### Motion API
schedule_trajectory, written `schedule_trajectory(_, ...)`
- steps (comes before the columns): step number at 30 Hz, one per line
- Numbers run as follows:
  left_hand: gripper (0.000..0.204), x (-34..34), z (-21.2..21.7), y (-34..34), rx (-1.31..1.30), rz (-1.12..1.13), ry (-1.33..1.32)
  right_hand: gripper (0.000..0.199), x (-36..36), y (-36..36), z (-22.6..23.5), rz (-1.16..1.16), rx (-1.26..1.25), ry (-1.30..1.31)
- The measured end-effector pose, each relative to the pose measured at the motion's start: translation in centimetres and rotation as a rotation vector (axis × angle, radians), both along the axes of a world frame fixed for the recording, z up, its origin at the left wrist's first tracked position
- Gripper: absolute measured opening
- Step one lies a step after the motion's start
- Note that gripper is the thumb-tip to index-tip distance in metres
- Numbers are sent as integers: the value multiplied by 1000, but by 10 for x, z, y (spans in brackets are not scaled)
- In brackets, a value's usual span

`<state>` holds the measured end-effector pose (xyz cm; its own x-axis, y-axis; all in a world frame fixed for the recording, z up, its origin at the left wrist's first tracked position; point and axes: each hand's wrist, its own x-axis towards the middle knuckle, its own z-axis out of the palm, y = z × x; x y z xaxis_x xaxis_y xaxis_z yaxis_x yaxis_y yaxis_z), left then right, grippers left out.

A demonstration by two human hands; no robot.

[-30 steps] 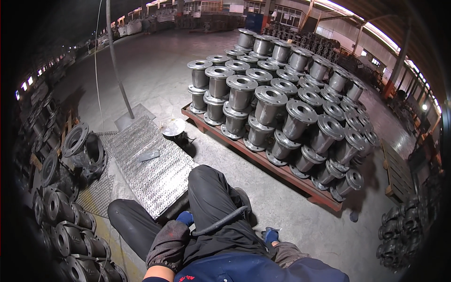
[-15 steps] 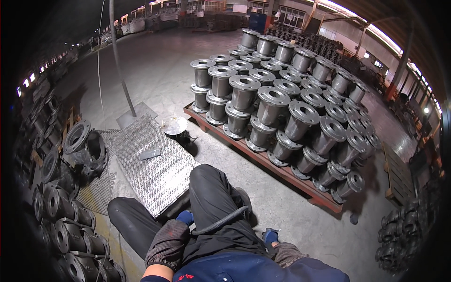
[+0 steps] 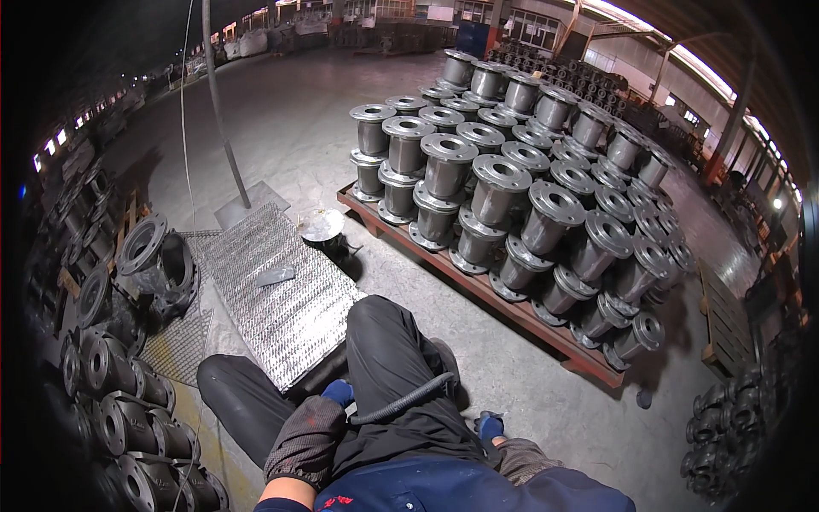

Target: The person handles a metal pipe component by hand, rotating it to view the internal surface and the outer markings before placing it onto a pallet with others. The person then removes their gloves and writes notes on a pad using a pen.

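My left hand (image 3: 339,392), in a blue glove below a dark knitted sleeve cover, rests between my thighs beside the near edge of a silvery, textured metal sheet (image 3: 281,316). Its fingers are mostly hidden. My right hand (image 3: 489,425), also blue-gloved with dark fingertips, hangs low beside my right leg; its finger pose is too small to read. Across my dark-trousered right leg lies a grey ribbed hose (image 3: 405,399), passing close to the left hand. A small flat grey block (image 3: 275,276) lies on the textured sheet, apart from both hands.
A red pallet (image 3: 478,294) at the right holds stacked grey flanged pipe pieces (image 3: 448,162). More flanged castings (image 3: 128,427) crowd the left side. Beyond the sheet stand a round pale-topped object (image 3: 322,224) and a thin upright pole (image 3: 223,128). A wooden pallet (image 3: 725,316) leans far right.
The whole view has shifted slightly. The hands, hose and block keep nearly the same places; the right hand's fingertips look slightly different.
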<state>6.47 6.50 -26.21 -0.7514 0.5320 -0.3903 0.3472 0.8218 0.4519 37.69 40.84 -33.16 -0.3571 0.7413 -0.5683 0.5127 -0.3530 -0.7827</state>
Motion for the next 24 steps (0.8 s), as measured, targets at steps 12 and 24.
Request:
schedule_trajectory(12,38,19,29,7,-36,118,-118,29,6,-13,-13,-41,-66,-77)
schedule_trajectory(24,42,18,34,20,3,113,-148,23,21,17,-36,0,73,-115)
